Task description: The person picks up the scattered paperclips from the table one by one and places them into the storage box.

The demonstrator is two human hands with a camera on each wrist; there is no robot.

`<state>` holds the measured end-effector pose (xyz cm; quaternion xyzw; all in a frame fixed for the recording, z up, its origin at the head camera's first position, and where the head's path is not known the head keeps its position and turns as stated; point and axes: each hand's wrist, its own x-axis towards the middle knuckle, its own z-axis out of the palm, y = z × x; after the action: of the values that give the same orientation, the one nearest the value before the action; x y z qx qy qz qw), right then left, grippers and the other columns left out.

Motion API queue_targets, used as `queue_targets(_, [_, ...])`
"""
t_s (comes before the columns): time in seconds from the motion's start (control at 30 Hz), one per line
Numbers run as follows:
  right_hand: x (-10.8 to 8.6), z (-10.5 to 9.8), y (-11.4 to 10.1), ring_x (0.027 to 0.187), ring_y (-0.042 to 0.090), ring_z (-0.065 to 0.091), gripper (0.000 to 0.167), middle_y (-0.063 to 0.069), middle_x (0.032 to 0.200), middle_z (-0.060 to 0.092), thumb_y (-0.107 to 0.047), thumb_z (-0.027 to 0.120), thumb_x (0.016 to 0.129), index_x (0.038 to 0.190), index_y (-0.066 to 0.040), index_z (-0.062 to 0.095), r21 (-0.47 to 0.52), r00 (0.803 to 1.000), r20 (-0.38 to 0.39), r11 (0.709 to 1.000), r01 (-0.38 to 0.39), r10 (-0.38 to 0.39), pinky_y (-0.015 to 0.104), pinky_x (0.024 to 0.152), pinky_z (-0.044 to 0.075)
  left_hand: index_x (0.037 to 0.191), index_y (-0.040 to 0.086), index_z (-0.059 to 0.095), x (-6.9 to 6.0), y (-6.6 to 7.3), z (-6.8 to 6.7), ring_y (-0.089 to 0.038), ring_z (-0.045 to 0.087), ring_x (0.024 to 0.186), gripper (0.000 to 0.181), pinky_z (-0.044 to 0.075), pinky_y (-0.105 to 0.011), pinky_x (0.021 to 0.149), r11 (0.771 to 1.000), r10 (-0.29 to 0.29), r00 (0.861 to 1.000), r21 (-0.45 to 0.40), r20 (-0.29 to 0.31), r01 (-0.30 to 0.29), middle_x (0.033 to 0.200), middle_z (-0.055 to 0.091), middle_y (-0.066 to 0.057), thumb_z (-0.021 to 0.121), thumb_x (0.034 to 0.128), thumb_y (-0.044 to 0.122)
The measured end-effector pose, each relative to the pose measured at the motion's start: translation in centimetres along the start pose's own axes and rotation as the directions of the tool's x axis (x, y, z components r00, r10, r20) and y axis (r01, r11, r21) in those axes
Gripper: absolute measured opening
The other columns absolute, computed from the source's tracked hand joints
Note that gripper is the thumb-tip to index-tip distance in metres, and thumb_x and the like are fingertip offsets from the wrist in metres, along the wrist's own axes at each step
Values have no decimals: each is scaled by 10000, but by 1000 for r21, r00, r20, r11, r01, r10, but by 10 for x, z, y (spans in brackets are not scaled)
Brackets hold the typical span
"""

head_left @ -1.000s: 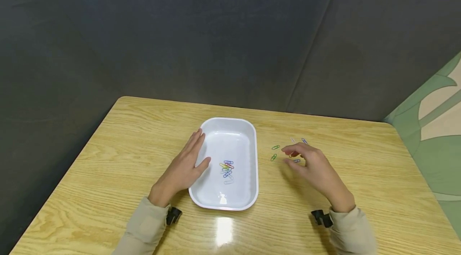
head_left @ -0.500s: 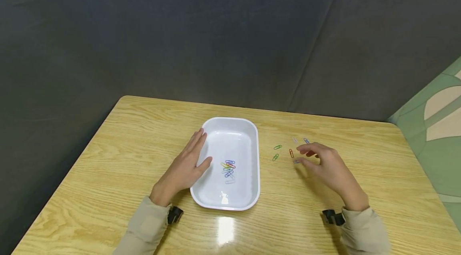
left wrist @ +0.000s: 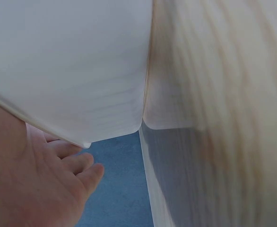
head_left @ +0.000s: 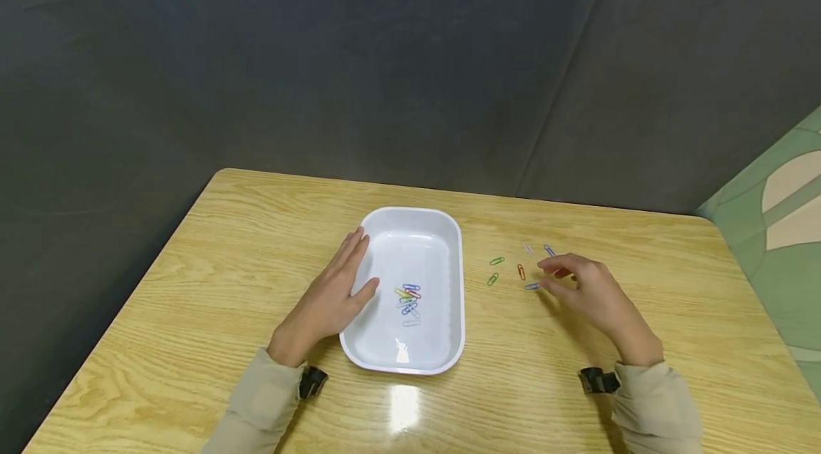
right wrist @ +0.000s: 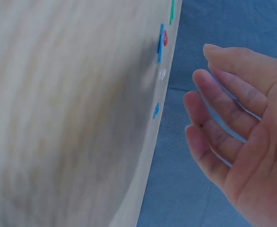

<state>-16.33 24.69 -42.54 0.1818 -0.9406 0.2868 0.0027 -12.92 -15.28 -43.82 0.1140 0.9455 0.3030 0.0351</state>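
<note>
Right grip [head_left: 593, 293], thumb and fingers apart, hovers beside the nearer blue paperclip [head_left: 532, 286].

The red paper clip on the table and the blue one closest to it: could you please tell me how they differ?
The red clip runs roughly front to back, the blue clip roughly side to side. The blue clip lies nearer the head camera than the red clip. Both lie on the table.
</note>
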Motion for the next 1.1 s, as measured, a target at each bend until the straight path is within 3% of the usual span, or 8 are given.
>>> queue_targets(0.3, [-1,7,5,1050,365,644,298,182,1143,686,-77,711,897,1175,24,682,39,994,98,998,-41,37,540,883,542,1596,79,151,0,0,-1,-283,66,1563,733,160,-487,1259,1000,-8,1000,2,7,8,1691,46,-43,493,1018,371])
queue_targets(0.5, [-1,9,5,971,249,633,291,108,1074,675,-82,686,913,1179,35,682,16,982,188,1000,-17,13,353,771,551,1595,73,152,0,-1,0,-287,69,1563,733,161,-487,1258,1000,-6,1000,0,4,6,1691,56,-59,492,1018,371])
queue_targets(0.8, [-1,12,4,850,147,584,134,61,952,659,-100,715,892,1002,-27,741,9,983,182,999,-37,35,248,689,507,1595,68,150,1,-2,1,-291,67,1563,731,163,-488,1258,1000,5,1000,-1,1,-5,1690,59,-71,489,1021,368])
queue_targets(1.1, [-2,16,2,824,140,589,55,43,907,662,-105,724,885,897,-52,729,-27,983,177,999,-47,51,294,705,516,1595,70,147,0,-1,1,-291,66,1563,732,161,-485,1259,1000,8,1000,-4,4,-8,1690,58,-71,494,1021,363])
